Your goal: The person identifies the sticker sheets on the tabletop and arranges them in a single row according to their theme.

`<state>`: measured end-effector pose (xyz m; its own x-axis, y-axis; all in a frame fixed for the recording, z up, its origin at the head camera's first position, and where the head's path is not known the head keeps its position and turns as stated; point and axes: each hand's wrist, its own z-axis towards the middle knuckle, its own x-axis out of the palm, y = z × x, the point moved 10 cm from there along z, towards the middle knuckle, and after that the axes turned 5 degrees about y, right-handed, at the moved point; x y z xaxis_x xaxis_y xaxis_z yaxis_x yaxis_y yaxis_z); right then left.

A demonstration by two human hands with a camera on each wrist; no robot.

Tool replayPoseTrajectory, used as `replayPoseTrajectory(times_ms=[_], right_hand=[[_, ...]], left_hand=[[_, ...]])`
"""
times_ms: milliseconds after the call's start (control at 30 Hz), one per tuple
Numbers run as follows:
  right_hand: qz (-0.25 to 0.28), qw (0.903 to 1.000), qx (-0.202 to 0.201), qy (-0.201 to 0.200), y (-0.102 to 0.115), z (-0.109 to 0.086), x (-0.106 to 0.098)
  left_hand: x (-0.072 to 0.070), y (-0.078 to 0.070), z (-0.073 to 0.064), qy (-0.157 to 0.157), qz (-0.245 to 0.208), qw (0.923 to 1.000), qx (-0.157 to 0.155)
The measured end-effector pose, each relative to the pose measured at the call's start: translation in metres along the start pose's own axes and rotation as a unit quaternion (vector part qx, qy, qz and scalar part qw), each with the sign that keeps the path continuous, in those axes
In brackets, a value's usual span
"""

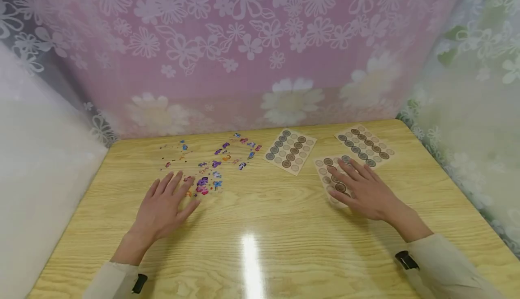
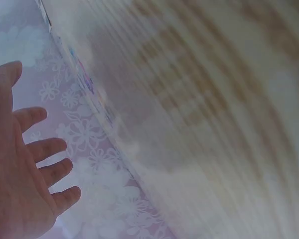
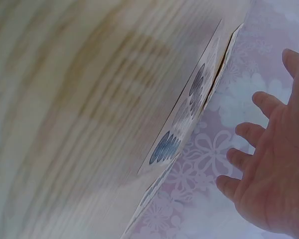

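My left hand (image 1: 162,208) is over the left of the table, palm down with fingers spread, near a scatter of small purple, blue, pink and orange figures (image 1: 203,182) too small to make out. On the right, my right hand (image 1: 365,193) spreads over the nearest of three sheets (image 1: 327,163) printed with rows of dark and pale round stickers, covering part of it. Both wrist views show the left palm (image 2: 20,174) and right palm (image 3: 279,169) apart from the table, holding nothing. The right wrist view catches a sheet (image 3: 182,117) edge-on.
Two more round-sticker sheets lie farther back, one in the middle (image 1: 302,150) and one at the right (image 1: 364,145). More coloured bits (image 1: 239,143) reach toward the back edge. A pink floral curtain (image 1: 243,73) hangs behind the wooden table (image 1: 252,208), with pale sheeting at both sides.
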<state>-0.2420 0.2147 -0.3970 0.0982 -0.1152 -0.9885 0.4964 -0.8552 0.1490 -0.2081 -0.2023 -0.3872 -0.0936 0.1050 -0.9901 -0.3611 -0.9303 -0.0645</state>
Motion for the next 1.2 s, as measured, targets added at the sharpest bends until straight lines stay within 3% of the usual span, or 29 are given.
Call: replayPoseTrajectory(times_ms=[200, 433, 733, 933, 1200], right_hand=[[-0.002, 0.9998, -0.016, -0.009, 0.009, 0.009, -0.003], [0.041, 0.9991, -0.01, 0.001, 0.015, 0.016, -0.004], [0.114, 0.9934, 0.003, -0.003, 0.022, 0.033, 0.0], [0.178, 0.9833, -0.004, -0.037, 0.03, 0.048, -0.002], [0.284, 0.9572, -0.006, -0.056, 0.045, 0.067, -0.002]], left_hand=[[0.002, 0.009, -0.002, 0.011, -0.027, 0.9994, -0.02], [0.007, 0.017, -0.001, 0.027, -0.062, 0.9969, -0.041], [-0.002, 0.027, 0.001, 0.027, -0.182, 0.9792, -0.085], [-0.002, 0.034, 0.002, 0.031, -0.201, 0.974, -0.1], [-0.003, 0.043, 0.004, 0.032, -0.21, 0.9713, -0.106]])
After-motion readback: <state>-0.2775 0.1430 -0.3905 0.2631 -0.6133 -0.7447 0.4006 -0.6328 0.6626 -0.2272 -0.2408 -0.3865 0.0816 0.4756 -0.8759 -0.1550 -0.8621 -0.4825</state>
